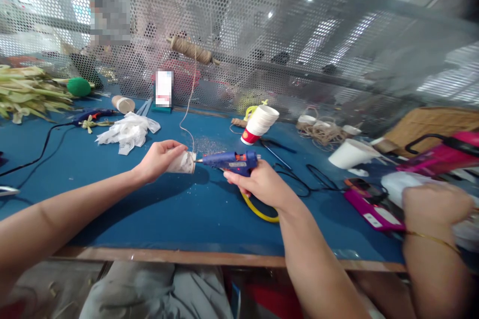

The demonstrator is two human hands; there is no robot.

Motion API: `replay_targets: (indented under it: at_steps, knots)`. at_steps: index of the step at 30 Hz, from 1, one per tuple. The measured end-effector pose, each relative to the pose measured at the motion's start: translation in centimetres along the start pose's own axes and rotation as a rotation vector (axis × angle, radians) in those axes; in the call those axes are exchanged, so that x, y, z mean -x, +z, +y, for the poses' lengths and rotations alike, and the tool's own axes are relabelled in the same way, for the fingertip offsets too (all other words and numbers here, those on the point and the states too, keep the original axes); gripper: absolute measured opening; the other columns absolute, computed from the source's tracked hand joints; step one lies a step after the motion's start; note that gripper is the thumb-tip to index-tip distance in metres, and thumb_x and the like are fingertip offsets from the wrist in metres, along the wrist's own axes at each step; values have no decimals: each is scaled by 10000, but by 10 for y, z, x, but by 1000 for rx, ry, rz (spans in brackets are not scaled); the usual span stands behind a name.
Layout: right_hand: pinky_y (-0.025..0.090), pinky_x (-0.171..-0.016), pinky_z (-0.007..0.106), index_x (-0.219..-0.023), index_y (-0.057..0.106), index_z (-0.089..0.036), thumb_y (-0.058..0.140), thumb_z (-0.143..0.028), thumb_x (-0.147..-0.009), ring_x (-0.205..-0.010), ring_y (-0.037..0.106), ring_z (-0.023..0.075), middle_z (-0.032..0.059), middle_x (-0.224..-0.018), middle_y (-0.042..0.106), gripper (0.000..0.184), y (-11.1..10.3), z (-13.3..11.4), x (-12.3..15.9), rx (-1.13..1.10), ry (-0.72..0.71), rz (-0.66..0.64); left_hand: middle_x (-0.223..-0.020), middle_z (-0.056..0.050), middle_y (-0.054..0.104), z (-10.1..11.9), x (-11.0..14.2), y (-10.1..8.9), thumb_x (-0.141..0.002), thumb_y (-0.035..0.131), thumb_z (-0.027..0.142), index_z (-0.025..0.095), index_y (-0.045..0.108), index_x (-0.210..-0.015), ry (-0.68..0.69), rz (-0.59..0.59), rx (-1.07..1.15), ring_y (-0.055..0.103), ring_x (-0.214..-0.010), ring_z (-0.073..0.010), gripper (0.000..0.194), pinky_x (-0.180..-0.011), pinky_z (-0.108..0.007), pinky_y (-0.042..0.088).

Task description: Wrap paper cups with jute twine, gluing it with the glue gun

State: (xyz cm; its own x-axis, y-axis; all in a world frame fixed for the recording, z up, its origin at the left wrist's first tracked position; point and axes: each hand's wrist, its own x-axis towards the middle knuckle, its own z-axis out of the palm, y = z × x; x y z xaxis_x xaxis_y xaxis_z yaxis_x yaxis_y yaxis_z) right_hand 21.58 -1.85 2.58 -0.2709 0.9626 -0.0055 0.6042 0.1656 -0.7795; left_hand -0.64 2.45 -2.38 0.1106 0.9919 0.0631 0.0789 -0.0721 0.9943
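Lying on its side above the blue table, a small white paper cup (181, 161) is held by my left hand (161, 158), fingers wrapped around it. My right hand (262, 180) grips a blue glue gun (231, 161), whose nozzle points left and meets the cup's edge, or nearly so. A thin string (188, 114) runs from a twine spool (191, 51) down to that same edge. Below my right hand, the yellow handle (260, 211) of a tool lies on the table; my hand hides part of it.
A stack of paper cups (260, 123) stands tilted behind the glue gun. White crumpled cloth (129, 131), another glue gun (92, 116) and a phone (163, 90) lie left. A co-worker's hand (436, 204) is at right, near a magenta device (372, 204). Perforated metal panel (243, 25) rises behind.
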Motion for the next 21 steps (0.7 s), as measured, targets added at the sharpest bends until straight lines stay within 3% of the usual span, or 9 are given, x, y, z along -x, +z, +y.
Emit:
replay_targets:
  at_steps: [12,21]
  knots:
    - [374,-379,207,-627,554,-151,597,-373,-702,-361,433,71,-14,-460,517,238,0,6,-1,-21,-15,4,-740,-56,656,-1,-1,-1,-693,566,422,112,646,-831,19,-7,-26,530,-566,-111,349,-516,-223,375]
    - [375,-393,212,-590,535,-151,576,-374,-714,-369,438,75,-12,-455,511,259,0,4,-2,26,-26,57,-837,-74,662,2,4,-2,-734,518,451,114,644,-871,91,-26,-177,565,-700,-149,385,-622,-241,406]
